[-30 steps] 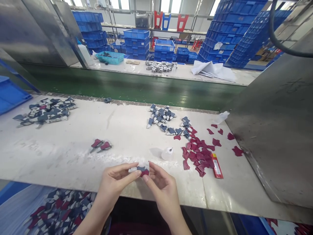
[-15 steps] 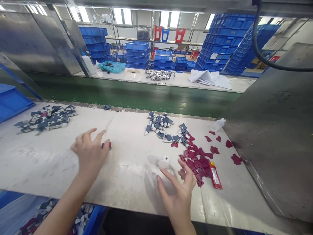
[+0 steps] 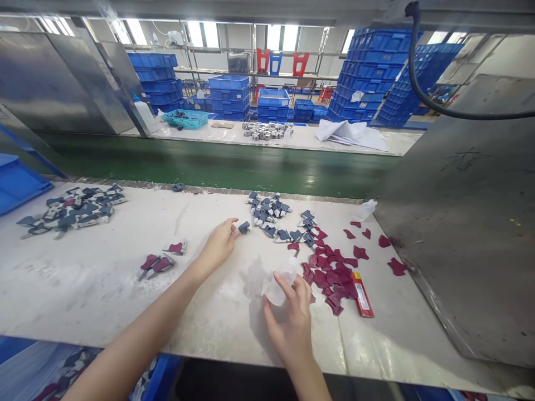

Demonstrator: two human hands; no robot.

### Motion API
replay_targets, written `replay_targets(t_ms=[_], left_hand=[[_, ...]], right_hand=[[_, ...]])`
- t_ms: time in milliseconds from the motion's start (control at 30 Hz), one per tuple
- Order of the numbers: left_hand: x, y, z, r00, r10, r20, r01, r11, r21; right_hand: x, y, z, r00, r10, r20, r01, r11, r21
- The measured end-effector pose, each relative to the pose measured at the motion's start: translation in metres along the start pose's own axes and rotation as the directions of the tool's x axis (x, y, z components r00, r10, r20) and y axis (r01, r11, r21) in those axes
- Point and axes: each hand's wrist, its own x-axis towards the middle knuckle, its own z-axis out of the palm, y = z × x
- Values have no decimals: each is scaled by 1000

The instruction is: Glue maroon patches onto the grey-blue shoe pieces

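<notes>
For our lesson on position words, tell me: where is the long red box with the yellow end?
The red box lies right of the maroon pieces.

From here I see maroon flat pieces [image 3: 334, 275] at four o'clock, navy-and-white parts [image 3: 270, 210] at twelve, a plain green conveyor belt [image 3: 217, 170] beyond, and a turquoise lattice basket [image 3: 185, 119] toward eleven.

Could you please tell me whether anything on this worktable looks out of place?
One blue-grey part lies alone at the far edge of the worktable, apart from the piles of similar parts. Some maroon pieces lie scattered towards the metal panel, outside their heap. No damage is evident.
</notes>
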Motion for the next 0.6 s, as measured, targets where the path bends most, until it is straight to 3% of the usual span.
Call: replay_targets(t_ms=[67,133,233,367,467,600], left_hand=[[-26,-2,-5,999,-23,37,26,995,-91],[-53,0,-6,993,-74,96,99,950,-295],[-88,9,0,970,-113,216,225,755,-616],[-114,24,8,955,-39,295,265,563,-783],[-122,30,10,951,-66,303,288,553,-782],[-126,26,13,954,-114,278,280,672,-685]], right_hand=[[3,-2,-1,998,-31,-55,34,998,57],[4,-3,-3,990,-58,-130,72,992,108],[3,-3,-7,969,-95,-227,137,975,176],[-2,-1,-10,969,-79,-234,132,966,223],[-8,1,-9,968,-59,-243,106,977,185],[-20,3,-7,943,-25,-332,59,994,93]])
